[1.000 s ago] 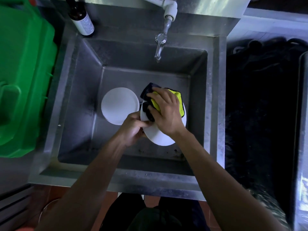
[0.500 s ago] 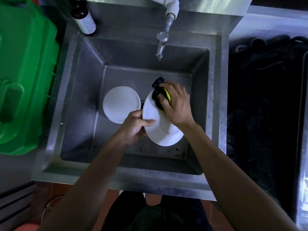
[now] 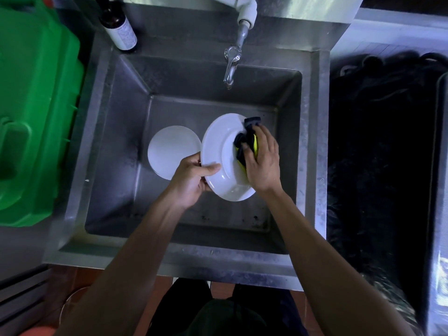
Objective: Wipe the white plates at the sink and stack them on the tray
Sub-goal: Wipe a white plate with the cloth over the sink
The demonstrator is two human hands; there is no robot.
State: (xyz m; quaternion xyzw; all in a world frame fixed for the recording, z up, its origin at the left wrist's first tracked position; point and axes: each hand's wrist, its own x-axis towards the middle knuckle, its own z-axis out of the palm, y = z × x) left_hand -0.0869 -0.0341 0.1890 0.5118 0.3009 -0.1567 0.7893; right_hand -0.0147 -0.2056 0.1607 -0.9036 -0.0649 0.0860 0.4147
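Note:
Over the steel sink (image 3: 101, 141) I hold a white plate (image 3: 218, 151) tilted on edge. My left hand (image 3: 191, 180) grips its lower left rim, thumb on the plate's face. My right hand (image 3: 263, 161) presses a yellow and dark cloth (image 3: 246, 144) against the plate's right side, fingers curled round the cloth. A second white plate (image 3: 169, 151) lies flat on the sink floor to the left, partly behind the held plate. No tray is plainly visible.
A tap (image 3: 231, 66) hangs over the back of the basin. A dark bottle with a white label (image 3: 120, 27) stands at the back left corner. A green plastic crate (image 3: 31, 117) sits left of the sink. Dark, unclear items fill the right side (image 3: 388, 141).
The cloth and my right hand slid from the top of the plate to its right side. The plate tilted more upright, showing more of its white face.

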